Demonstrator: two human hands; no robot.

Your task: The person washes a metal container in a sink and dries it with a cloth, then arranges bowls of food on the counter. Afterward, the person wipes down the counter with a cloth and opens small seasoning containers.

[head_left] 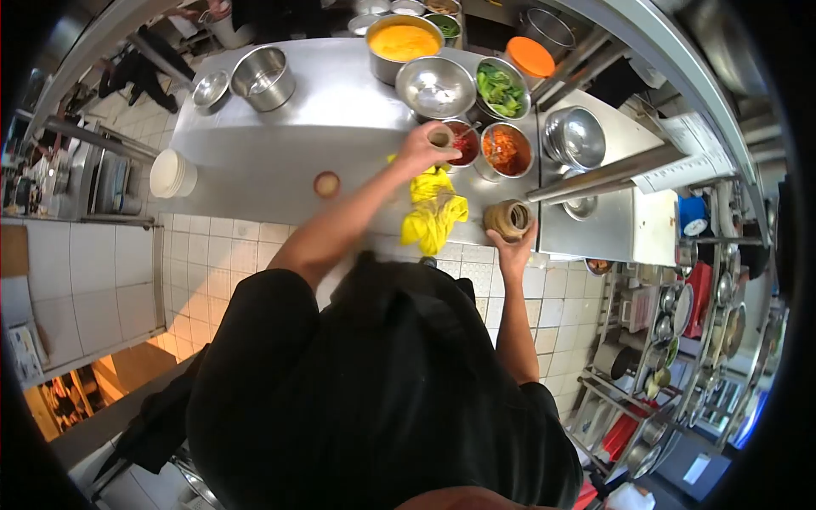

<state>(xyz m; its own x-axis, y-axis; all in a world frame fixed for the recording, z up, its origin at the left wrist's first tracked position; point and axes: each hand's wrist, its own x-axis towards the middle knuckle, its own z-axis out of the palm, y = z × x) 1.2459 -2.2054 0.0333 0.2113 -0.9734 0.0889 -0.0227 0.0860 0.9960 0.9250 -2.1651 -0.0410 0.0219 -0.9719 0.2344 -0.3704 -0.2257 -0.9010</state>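
My left hand point(423, 150) is closed around a small open jar point(441, 136), held over the counter beside a bowl of red sauce point(464, 144). In my right hand point(515, 243) is a larger glass jar point(507, 219) with its mouth open and brownish contents or coating, at the counter's front edge. A crumpled yellow cloth point(435, 212) lies between my hands, hanging over the edge. To the left, a round red-rimmed lid point(326, 184) with a pale inside rests on the steel counter point(255, 161). A pot of orange-red chopped food point(506, 150) stands between the two hands, farther back.
Along the back stand a pot of yellow liquid point(403, 42), a steel bowl point(436, 87), green leaves point(501, 89) and an orange-lidded tub point(529, 58). A steel pot point(263, 79) and white tub point(173, 173) are at left. Metal posts point(603, 172) rise at right.
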